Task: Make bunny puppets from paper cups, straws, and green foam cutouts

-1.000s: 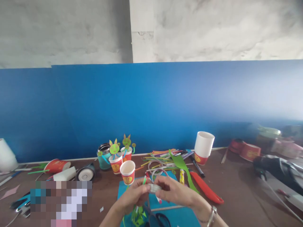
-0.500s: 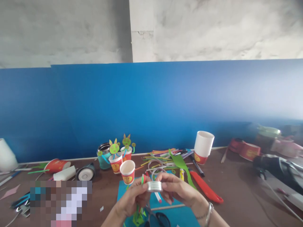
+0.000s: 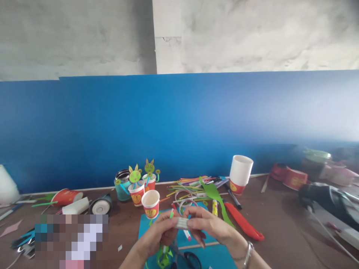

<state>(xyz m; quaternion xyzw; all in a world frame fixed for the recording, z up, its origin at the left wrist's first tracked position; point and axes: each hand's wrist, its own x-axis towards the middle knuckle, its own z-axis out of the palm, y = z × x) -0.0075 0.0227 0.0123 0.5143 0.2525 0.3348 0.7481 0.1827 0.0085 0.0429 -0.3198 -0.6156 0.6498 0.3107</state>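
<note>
My left hand (image 3: 162, 228) and my right hand (image 3: 209, 223) meet over a blue sheet (image 3: 217, 256), pinching a small roll of clear tape (image 3: 182, 223) between their fingertips. A thin green and red strip (image 3: 172, 213) also sticks up from the fingers of my left hand. Below that hand is a cut green paper piece (image 3: 164, 257); whether it joins the strip is hidden. Scissors with black handles (image 3: 193, 260) lie on the sheet. Behind my fingers shows a white marker with a red tip (image 3: 187, 234).
An open paper cup (image 3: 150, 204) stands before two cups with green paper figures (image 3: 135, 176). Pipe cleaners and pens (image 3: 185, 186), a green foam sheet (image 3: 214, 194), a red pouch (image 3: 245, 223) and stacked cups (image 3: 241, 173) lie beyond. A cable (image 3: 333, 235) crosses the right side.
The tape roll has turned a little between my fingers, and my right fingertips now cover more of its edge. The other things stay in place.
</note>
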